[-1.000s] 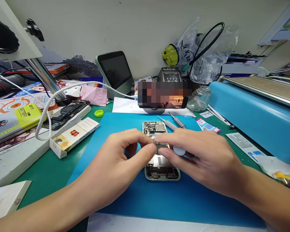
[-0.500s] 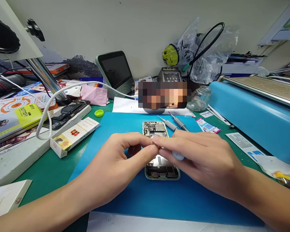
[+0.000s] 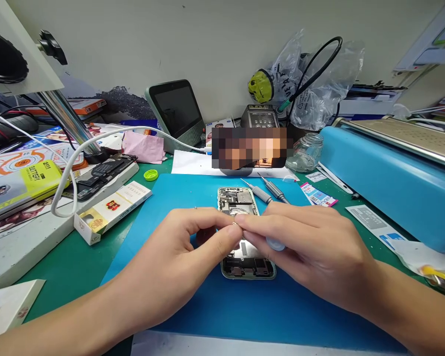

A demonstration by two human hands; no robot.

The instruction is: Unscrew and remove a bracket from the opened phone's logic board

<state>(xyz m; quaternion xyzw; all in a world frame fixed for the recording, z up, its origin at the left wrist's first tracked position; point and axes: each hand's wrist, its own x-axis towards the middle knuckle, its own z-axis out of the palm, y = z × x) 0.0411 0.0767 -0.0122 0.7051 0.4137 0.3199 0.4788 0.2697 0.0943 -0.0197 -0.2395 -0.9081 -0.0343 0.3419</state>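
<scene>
An opened phone (image 3: 247, 267) lies on the blue mat (image 3: 207, 306), its inner parts showing. Above its middle, my left hand (image 3: 187, 262) pinches thumb and forefinger together on something too small to make out. The fingertips of my right hand (image 3: 319, 247) meet the left ones at the same spot. A small translucent round piece (image 3: 275, 244) shows under the right forefinger, held within that hand. Two metal-handled tools (image 3: 260, 193) lie on the mat just beyond the phone.
At the left are a white cigarette-like box (image 3: 113, 210), a green cap (image 3: 151, 175) and a white cable (image 3: 65, 180). A smart display (image 3: 180, 109) and a glass jar (image 3: 307, 153) stand behind. A blue machine (image 3: 385, 183) fills the right side.
The fingertips have shifted slightly against each other, and the small item between them looks turned. The whole view has moved a little.
</scene>
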